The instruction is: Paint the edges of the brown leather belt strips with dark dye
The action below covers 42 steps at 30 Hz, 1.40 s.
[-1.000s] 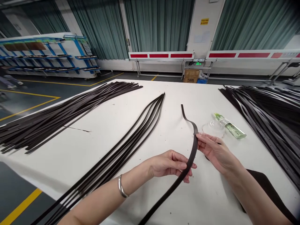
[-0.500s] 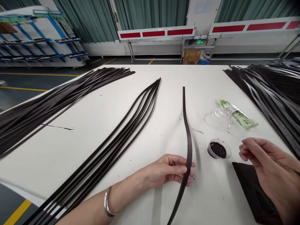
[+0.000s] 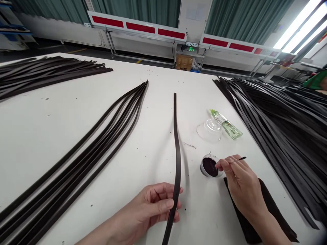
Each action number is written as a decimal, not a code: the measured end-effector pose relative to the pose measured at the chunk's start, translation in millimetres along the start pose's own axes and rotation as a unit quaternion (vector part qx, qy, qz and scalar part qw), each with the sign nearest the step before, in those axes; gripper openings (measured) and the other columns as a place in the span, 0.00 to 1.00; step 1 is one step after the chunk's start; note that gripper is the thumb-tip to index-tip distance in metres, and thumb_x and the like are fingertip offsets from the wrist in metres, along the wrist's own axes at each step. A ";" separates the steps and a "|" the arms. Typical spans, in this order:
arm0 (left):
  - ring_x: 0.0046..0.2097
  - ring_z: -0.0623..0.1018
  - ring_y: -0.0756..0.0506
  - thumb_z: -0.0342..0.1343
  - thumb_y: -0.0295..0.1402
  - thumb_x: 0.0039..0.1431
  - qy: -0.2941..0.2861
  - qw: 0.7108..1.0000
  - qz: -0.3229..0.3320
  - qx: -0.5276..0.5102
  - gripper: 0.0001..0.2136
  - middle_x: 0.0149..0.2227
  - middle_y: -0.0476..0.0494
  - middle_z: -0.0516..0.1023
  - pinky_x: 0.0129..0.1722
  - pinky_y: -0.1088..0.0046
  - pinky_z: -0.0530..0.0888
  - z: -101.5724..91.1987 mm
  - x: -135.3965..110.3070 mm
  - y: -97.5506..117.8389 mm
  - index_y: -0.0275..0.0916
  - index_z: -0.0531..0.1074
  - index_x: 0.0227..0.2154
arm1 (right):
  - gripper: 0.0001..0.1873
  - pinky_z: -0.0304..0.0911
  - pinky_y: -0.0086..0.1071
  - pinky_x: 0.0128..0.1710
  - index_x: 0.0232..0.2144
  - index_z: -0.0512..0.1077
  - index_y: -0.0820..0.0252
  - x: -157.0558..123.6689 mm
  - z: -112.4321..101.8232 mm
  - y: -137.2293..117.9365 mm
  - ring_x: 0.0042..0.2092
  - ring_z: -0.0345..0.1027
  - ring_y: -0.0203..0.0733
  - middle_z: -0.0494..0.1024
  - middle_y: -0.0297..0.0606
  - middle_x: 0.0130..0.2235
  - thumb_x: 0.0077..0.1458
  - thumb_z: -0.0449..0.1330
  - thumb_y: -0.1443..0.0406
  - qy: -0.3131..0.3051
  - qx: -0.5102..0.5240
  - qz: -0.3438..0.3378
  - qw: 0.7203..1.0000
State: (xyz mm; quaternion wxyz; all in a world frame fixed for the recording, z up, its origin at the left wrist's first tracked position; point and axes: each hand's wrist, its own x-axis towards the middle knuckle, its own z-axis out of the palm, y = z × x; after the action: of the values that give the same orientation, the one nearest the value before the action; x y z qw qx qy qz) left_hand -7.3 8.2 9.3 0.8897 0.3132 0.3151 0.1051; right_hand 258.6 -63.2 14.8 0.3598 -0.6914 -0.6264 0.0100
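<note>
A long, narrow black strap (image 3: 178, 156) curves up from the bottom edge, its far end pointing away from me. My left hand (image 3: 155, 206) pinches it between thumb and fingers near the front. My right hand (image 3: 242, 187) grips a thin stick (image 3: 238, 160) with a dark tip at its upper right end. Its fingertips are at the rim of a small clear cup (image 3: 202, 167) of dark liquid (image 3: 211, 167). The stick's lower end is hard to make out there. Beneath my right forearm lies a flat black piece (image 3: 268, 197).
Several black straps (image 3: 107, 139) gathered at one end lie left of centre. Bigger strap piles cover the far left (image 3: 51, 73) and right (image 3: 270, 126) of the white table (image 3: 76, 112). A clear lid (image 3: 209, 129) and a green tube (image 3: 227, 125) sit beyond the cup.
My right hand has moved left and over to the cup, and the stick has turned so its dark tip points up and right. The view has swung right; my left hand still grips the strap.
</note>
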 end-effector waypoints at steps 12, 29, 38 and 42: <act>0.37 0.78 0.47 0.66 0.36 0.53 0.007 1.000 -0.004 0.014 0.15 0.37 0.45 0.76 0.45 0.69 0.73 3.3 -1.4 3.7 0.38 0.77 0.43 | 0.12 0.58 0.31 0.32 0.31 0.70 0.56 2.8 5.7 -2.2 0.35 0.63 0.40 0.72 0.35 0.27 0.66 0.51 0.66 0.006 -0.037 -0.051 0.998; 0.37 0.78 0.47 0.66 0.29 0.54 -0.038 0.998 0.036 -0.041 0.16 0.37 0.43 0.77 0.48 0.62 0.72 0.6 2.0 -5.3 0.38 0.77 0.46 | 0.16 0.68 0.34 0.36 0.32 0.75 0.52 -23.0 -3.9 -59.5 0.37 0.73 0.43 0.78 0.39 0.33 0.64 0.52 0.55 0.017 0.244 0.193 0.950; 0.40 0.78 0.46 0.65 0.29 0.54 -0.061 0.996 0.052 -0.040 0.16 0.38 0.43 0.76 0.50 0.60 0.71 -3.2 5.1 -9.3 0.38 0.77 0.47 | 0.13 0.68 0.33 0.37 0.40 0.70 0.61 -24.7 8.8 -71.1 0.38 0.72 0.39 0.77 0.39 0.33 0.60 0.49 0.77 -0.008 0.197 -0.170 0.966; 0.40 0.77 0.46 0.65 0.28 0.55 -0.060 0.996 0.060 -0.036 0.16 0.38 0.43 0.76 0.50 0.60 0.71 -4.1 5.4 -10.6 0.38 0.76 0.47 | 0.15 0.68 0.34 0.38 0.41 0.69 0.64 -25.2 13.3 -70.2 0.40 0.70 0.38 0.76 0.40 0.34 0.57 0.49 0.80 -0.005 0.217 -0.188 0.958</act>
State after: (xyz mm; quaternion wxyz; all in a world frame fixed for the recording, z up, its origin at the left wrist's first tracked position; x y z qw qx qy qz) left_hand -5.8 3.9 -2.5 0.9100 0.3045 0.2377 0.1504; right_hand 186.7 -81.8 29.8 0.4930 -0.4668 -0.7297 0.0815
